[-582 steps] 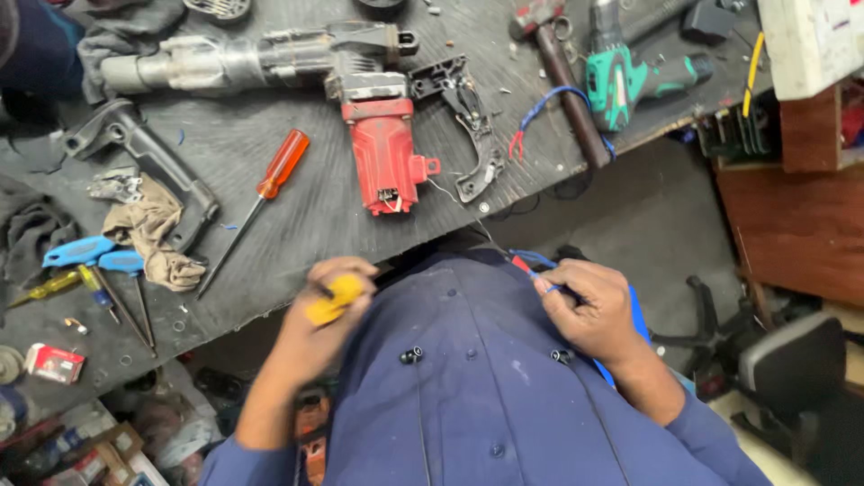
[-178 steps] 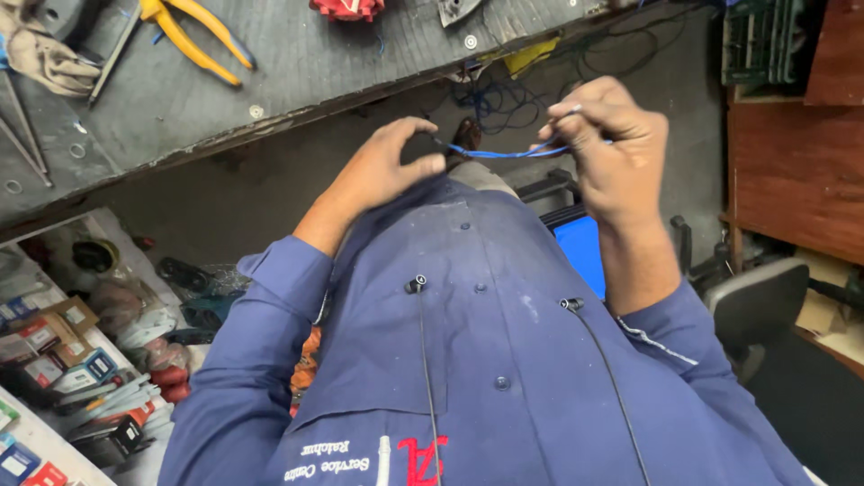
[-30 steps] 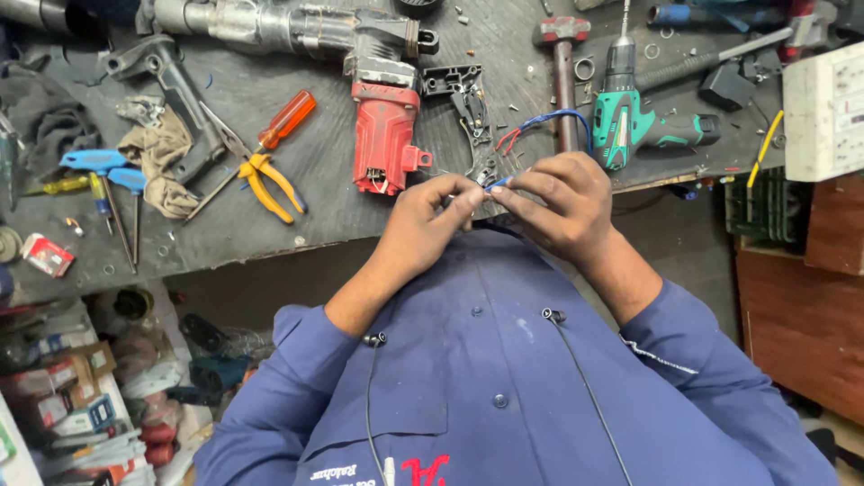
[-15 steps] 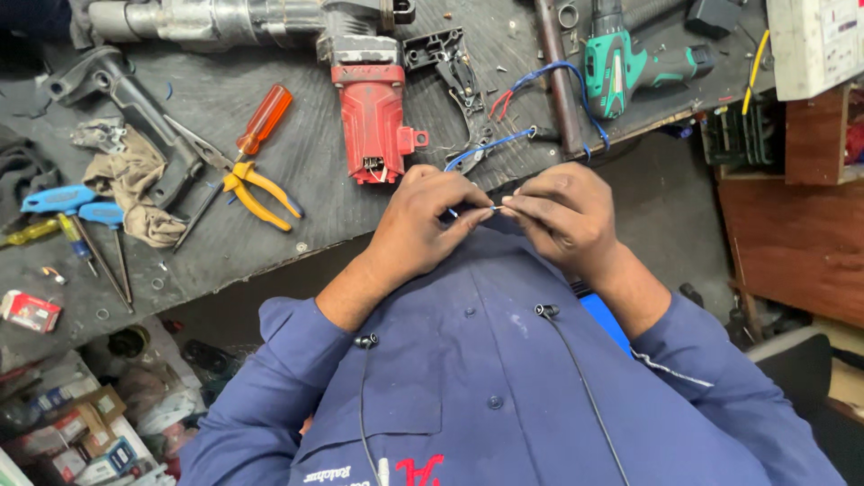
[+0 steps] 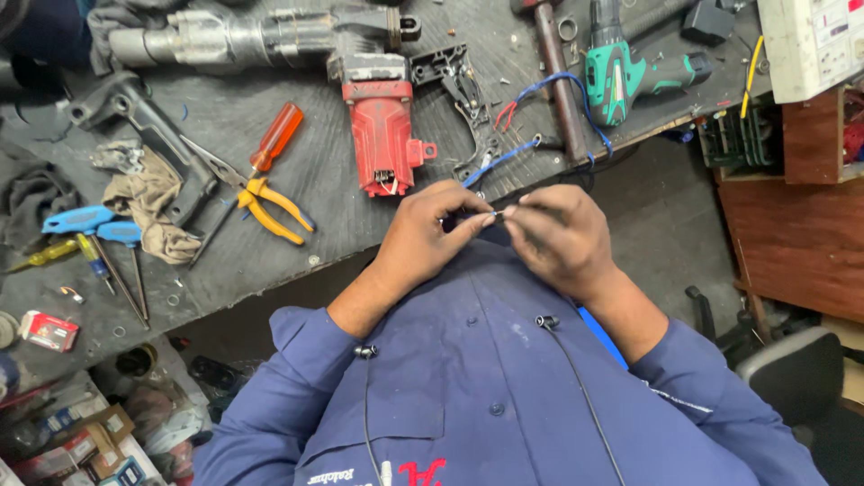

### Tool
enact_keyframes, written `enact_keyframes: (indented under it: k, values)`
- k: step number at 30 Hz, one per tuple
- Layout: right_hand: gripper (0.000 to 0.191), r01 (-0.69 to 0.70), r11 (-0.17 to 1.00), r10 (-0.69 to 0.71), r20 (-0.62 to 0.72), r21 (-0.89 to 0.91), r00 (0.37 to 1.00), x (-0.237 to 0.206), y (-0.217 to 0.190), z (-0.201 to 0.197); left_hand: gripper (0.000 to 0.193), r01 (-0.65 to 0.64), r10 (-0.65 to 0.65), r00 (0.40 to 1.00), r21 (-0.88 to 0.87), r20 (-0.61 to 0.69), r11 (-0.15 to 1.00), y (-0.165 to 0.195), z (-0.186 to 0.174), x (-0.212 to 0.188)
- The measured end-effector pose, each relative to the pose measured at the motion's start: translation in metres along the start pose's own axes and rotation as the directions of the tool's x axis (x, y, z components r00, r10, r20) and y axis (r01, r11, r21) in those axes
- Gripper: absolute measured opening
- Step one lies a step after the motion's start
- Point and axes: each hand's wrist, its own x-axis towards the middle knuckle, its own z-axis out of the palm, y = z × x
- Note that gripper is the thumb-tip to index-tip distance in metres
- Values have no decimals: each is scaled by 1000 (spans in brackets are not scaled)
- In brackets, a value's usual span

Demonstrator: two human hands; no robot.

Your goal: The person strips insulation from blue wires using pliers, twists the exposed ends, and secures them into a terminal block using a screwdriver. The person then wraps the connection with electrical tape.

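Left hand [image 5: 423, 238] and right hand [image 5: 560, 236] pinched a thin blue wire [image 5: 500, 162] off the workbench's [image 5: 297, 256] front edge; slipping fingertips risked fraying its strands.

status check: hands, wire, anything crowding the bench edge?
Left hand and right hand pinch the blue wire ends together, fingertips meeting. Red power tool lies just beyond; yellow pliers off left.

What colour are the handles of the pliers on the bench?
Yellow-orange, seen in the head view: pliers.
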Motion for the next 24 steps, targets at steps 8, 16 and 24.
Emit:
enact_keyframes:
  k: [8,16,24]
  values:
    - [21,471,862,-462,90,-186,882,29,45,-12,18,201,-184,975,-138,124,970,1,1,10]
    - [15,627,773,-613,142,-94,777,61,82,-8,21,374,-361,927,-171,102,912,-3,14,16]
    - [10,284,918,-372,353,276,859,57,96,1,11,67,-38,994,303,-103,950,19,20,20]
